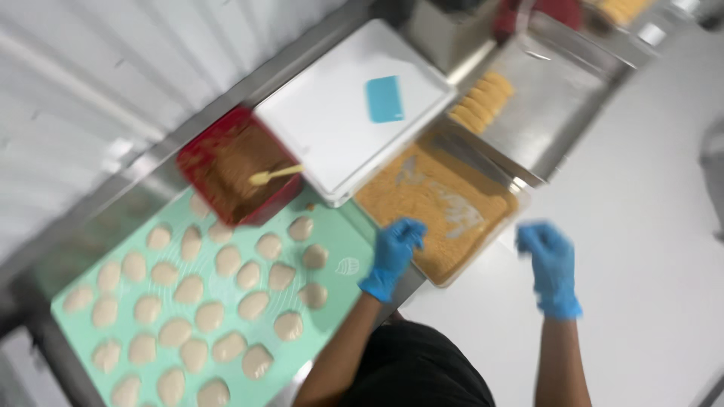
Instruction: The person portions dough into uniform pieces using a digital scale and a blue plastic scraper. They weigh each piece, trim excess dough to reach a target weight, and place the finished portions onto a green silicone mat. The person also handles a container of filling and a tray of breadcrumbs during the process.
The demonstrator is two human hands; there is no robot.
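1. We see our left hand in a blue glove, hovering at the near-left corner of the crumb tray, just beside the mat. Its grip looks loosely curled on nothing we can make out, but motion blur hides the fingers, so we cannot tell for sure.
2. Our right hand, also blue-gloved, is raised off the near-right side of the crumb tray, over the pale floor. Blurred too; we cannot tell whether its grip is released or clenched.
3. The crumb tray is a shallow clear one filled with tan crumbs, with a few bare grey streaks in the middle. It sits on the steel table, between both hands and the white tray.
4. White tray lies upside of the crumb tray, overlapping its far edge, with a blue scraper lying flat on top.
5. Red tub of brown mix sits just left of the white tray, a pale spoon resting in it.
6. Green mat on the left carries rows of pale dough pieces, set apart from each other.
7. Breaded pieces lie stacked in a row further along the table, past the crumb tray.
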